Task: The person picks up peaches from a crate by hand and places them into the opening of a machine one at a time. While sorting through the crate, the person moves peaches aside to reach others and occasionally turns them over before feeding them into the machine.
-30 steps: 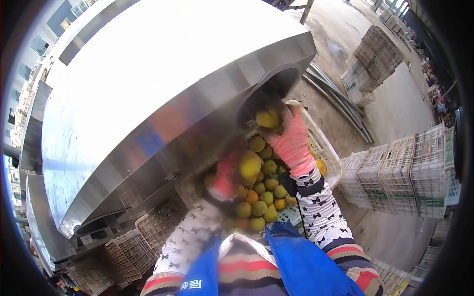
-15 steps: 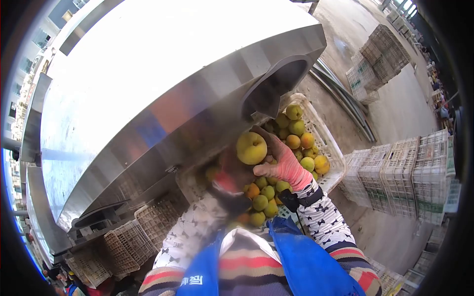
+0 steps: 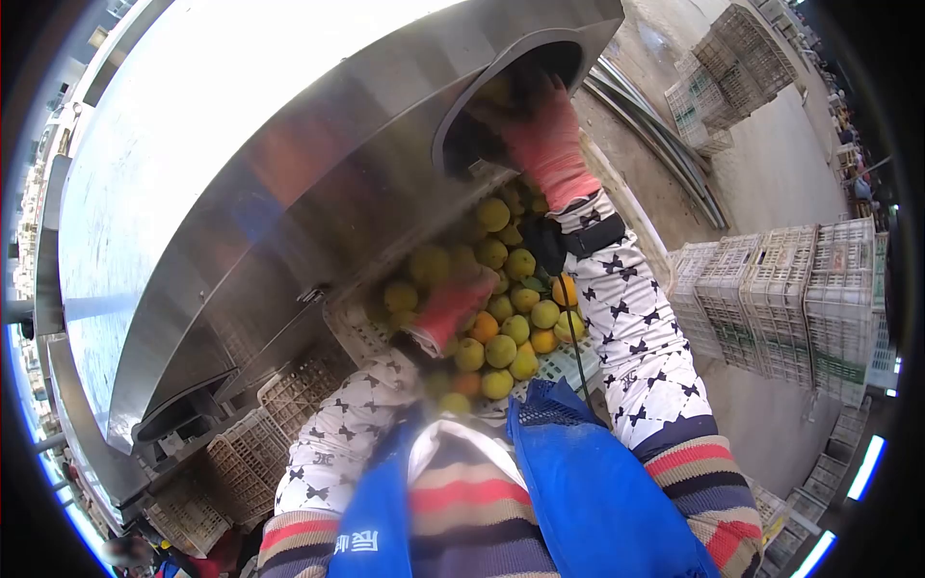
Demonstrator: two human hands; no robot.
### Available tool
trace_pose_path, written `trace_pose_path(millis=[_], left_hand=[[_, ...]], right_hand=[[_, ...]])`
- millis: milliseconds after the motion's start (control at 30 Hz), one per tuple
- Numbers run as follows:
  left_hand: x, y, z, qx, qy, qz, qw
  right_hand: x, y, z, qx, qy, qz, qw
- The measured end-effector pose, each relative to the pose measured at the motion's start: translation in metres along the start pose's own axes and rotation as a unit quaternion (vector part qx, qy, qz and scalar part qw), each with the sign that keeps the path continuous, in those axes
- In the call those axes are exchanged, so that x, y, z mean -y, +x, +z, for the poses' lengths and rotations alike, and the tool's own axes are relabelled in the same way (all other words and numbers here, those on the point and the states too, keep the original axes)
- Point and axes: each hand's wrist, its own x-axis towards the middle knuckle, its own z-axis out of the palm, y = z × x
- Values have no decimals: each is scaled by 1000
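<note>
Left hand [image 3: 459,301] blurred over yellow-green fruit [image 3: 500,352], right hand [image 3: 551,144] in dark opening [image 3: 469,143], cannot tell either's grip

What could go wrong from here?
Right hand reaches into the dark metal opening: knuckles might catch the rim, and its fingers are hard to see.
Cable hangs loose below the right wrist: could snag.
Fruit is heaped loose under the left hand: may roll or bruise.
</note>
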Motion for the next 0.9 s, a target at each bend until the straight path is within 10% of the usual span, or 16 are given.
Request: trace_pose_path(millis=[133,200,333,433,567,900], left_hand=[[30,-9,7,61,322,37,944],[55,-4,19,143,489,150,847],[83,9,55,196,591,109,775],[92,15,72,149,626,97,760],[89,31,75,135,590,80,792],[80,21,79,227,612,112,750]], right_hand=[[-2,-56,-64,142,226,172,948],[-45,-93,-68,328,57,177,926],[-57,-138,-61,632,-278,79,720],[-109,-210,-14,596,-375,56,707],[-102,-218,2,700,-426,-202,537],[-121,-217,-27,620,-329,-214,679]])
